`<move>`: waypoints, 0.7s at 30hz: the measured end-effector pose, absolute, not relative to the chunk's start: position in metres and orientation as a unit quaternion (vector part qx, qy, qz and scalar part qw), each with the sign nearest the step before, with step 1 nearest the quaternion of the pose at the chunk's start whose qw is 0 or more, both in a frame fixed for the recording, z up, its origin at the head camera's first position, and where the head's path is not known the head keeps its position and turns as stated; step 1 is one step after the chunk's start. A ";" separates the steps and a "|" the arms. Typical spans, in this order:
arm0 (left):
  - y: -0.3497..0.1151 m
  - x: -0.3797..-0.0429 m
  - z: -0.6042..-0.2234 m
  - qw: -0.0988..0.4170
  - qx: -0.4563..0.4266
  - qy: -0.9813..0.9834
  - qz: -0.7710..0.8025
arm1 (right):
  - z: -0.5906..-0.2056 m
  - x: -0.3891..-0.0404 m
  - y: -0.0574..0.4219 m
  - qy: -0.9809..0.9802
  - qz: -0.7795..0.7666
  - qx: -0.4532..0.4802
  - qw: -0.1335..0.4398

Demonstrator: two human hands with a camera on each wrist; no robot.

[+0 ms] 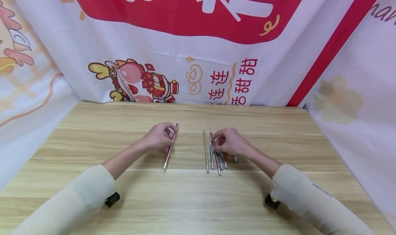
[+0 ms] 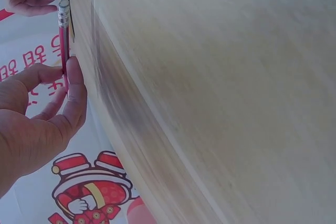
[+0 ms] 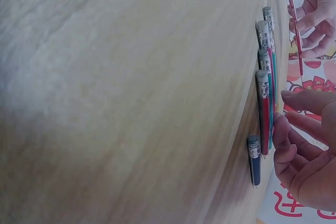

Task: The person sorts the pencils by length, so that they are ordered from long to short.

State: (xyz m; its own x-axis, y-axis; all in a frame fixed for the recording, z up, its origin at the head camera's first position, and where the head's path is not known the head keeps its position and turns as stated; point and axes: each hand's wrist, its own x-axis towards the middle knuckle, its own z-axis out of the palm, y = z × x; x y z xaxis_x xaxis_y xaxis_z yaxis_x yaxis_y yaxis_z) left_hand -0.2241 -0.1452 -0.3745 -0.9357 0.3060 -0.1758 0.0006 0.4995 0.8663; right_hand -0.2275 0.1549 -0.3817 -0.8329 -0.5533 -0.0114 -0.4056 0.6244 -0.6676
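Observation:
My left hand point(image 1: 162, 136) pinches a red-striped pencil point(image 1: 168, 152) between thumb and fingertips, its white eraser end toward me. In the left wrist view, the metal ferrule point(image 2: 63, 14) sticks up beyond the fingers. My right hand point(image 1: 231, 142) is over a row of pencils, fingers bent, thumb and index tips right at a red-striped pencil point(image 1: 217, 162); I cannot tell whether they grip it. Beside it lie a gold pencil point(image 1: 206, 152), blue pencils point(image 1: 211, 157) and another red pencil point(image 3: 264, 108). A dark pencil point(image 3: 254, 161) lies apart, partly hidden under the right hand in the head view.
The wood-grain table point(image 1: 185, 200) reaches back to a printed cloth point(image 1: 173, 42) with red lettering and cartoon figures. Cloth also hangs at both sides. Black devices point(image 1: 112, 199) sit under both pale sleeves point(image 1: 77, 197).

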 end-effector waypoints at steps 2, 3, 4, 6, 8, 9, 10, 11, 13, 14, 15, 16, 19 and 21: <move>-0.148 -0.223 -0.374 0.154 0.085 0.852 0.493 | -0.382 -0.227 0.154 0.895 -0.340 -0.266 0.110; -0.150 -0.223 -0.374 0.155 0.083 0.851 0.494 | -0.383 -0.227 0.154 0.895 -0.340 -0.266 0.110; -0.152 -0.223 -0.374 0.155 0.081 0.851 0.496 | -0.383 -0.227 0.154 0.895 -0.340 -0.265 0.111; -0.155 -0.223 -0.374 0.156 0.076 0.850 0.497 | -0.383 -0.227 0.154 0.895 -0.342 -0.265 0.112; -0.159 -0.222 -0.375 0.157 0.073 0.848 0.500 | -0.384 -0.227 0.153 0.894 -0.342 -0.265 0.113; -0.161 -0.223 -0.375 0.158 0.071 0.848 0.502 | -0.385 -0.227 0.153 0.895 -0.341 -0.267 0.111; -0.163 -0.223 -0.375 0.158 0.067 0.847 0.503 | -0.385 -0.227 0.153 0.895 -0.340 -0.268 0.111; -0.165 -0.223 -0.375 0.157 0.064 0.848 0.502 | -0.386 -0.227 0.153 0.895 -0.338 -0.270 0.110; -0.169 -0.223 -0.375 0.156 0.059 0.849 0.502 | -0.386 -0.228 0.152 0.896 -0.335 -0.271 0.108; -0.171 -0.223 -0.375 0.155 0.055 0.849 0.502 | -0.386 -0.228 0.152 0.896 -0.334 -0.271 0.107; -0.173 -0.223 -0.375 0.155 0.052 0.848 0.503 | -0.386 -0.228 0.152 0.897 -0.334 -0.270 0.108; -0.175 -0.223 -0.375 0.155 0.054 0.848 0.503 | -0.386 -0.228 0.152 0.897 -0.333 -0.270 0.108; -0.180 -0.223 -0.376 0.155 0.051 0.846 0.507 | -0.385 -0.228 0.151 0.899 -0.329 -0.267 0.109; -0.183 -0.223 -0.377 0.155 0.051 0.846 0.508 | -0.386 -0.228 0.150 0.901 -0.325 -0.266 0.108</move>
State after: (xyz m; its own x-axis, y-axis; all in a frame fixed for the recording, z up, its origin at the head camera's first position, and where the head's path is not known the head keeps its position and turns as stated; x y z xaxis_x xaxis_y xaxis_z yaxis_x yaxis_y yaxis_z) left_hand -0.2231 -0.1831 -0.3767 -0.9466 0.2435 -0.2112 -0.0718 0.4794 0.8747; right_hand -0.2281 0.1501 -0.3855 -0.8350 -0.5498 -0.0228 -0.4090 0.6478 -0.6428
